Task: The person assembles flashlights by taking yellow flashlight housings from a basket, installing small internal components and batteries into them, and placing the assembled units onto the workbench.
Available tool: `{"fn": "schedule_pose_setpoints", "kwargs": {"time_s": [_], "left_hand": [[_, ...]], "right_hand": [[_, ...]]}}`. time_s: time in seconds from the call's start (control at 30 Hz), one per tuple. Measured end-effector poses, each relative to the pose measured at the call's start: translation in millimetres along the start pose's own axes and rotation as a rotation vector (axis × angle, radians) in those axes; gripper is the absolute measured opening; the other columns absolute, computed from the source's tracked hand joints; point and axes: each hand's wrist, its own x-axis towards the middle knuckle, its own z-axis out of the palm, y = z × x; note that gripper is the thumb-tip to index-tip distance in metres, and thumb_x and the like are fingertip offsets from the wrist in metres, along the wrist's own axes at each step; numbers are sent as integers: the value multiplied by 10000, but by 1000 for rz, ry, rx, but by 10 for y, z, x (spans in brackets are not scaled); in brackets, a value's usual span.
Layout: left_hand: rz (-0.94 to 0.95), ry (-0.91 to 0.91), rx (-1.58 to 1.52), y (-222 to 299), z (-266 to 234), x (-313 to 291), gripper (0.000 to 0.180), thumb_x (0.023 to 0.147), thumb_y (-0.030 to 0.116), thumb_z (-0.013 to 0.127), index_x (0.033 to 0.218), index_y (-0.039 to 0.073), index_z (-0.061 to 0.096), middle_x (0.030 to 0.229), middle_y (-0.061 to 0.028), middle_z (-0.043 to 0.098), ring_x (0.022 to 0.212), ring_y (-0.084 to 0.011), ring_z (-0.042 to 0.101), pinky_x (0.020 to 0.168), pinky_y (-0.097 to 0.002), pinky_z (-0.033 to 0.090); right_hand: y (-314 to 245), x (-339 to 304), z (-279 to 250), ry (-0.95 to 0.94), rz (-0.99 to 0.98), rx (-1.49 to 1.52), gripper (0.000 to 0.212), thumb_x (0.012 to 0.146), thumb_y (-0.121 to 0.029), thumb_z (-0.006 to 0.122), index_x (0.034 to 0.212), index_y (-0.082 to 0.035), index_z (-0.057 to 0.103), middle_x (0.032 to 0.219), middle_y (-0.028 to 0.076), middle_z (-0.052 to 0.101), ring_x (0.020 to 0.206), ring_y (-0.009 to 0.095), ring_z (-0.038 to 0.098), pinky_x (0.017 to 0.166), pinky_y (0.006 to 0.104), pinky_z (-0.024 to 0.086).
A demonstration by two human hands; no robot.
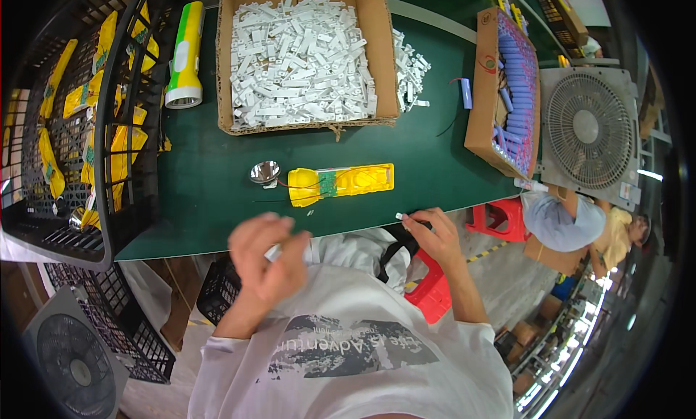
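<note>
My right hand, at the table's front edge, pinches a small white plastic piece between thumb and fingertip. Motion blurs my left hand, which is curled just off the same edge; a white plastic part shows between its thumb and fingers. Beyond my hands lies a yellow flashlight housing half, open side up, with a green circuit board and thin wires. Those wires run left to a shiny round reflector on the table.
A cardboard box heaped with white plastic parts stands at the back. Left are a finished-looking green-and-yellow flashlight and a black crate of yellow housings. To the right, a carton holds purple cylindrical cells, near a fan.
</note>
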Motion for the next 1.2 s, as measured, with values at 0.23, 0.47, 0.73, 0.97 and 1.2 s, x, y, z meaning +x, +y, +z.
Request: {"fn": "schedule_pose_setpoints", "kwargs": {"time_s": [0.23, 0.47, 0.73, 0.97, 1.2], "left_hand": [[-137, -435, 184, 231, 738, 493, 337, 870, 148, 805, 1179, 45, 716, 1222, -114, 668, 1152, -336, 618, 1005, -473, 482], [-209, -649, 92, 78, 819, 445, 282, 881, 197, 806, 1112, 52, 734, 1223, -88, 676, 1108, -299, 619, 943, -440, 468], [-197, -696, 36, 189, 853, 620, 178, 890, 188, 800, 960, 41, 728, 1265, -94, 699, 1172, -329, 606, 1066, -483, 398], [-216, -631, -29, 160, 935, 556, 144, 898, 138, 767, 850, 36, 679, 1171, -76, 733, 1125, -305, 639, 1105, -516, 394], [-197, -546, 8, 137, 973, 432, 106, 830, 78, 746, 784, 43, 657, 1148, -70, 726, 1126, -274, 641, 1100, -525, 410]], "right_hand": [[-191, 81, 58, 263, 251, 298, 262, 783, 13, 873, 1031, -31, 801, 954, 72, 730, 774, 203, 706, 652, 308, 569], [-66, 238, 100, 397, 522, 748, 230, 820, 49, 847, 1039, -9, 803, 951, 102, 745, 814, 173, 710, 740, 267, 561], [243, 516, 190, 216, 450, 875, 161, 842, 18, 826, 996, -6, 789, 1022, 128, 788, 875, 188, 747, 795, 289, 580], [358, 703, 54, 33, 398, 858, 161, 892, -7, 771, 1051, -10, 798, 1014, 103, 776, 855, 210, 735, 773, 320, 568], [344, 1007, -109, -225, 415, 727, 145, 893, -52, 780, 1034, -28, 801, 942, 91, 765, 845, 231, 713, 750, 332, 554]]}}
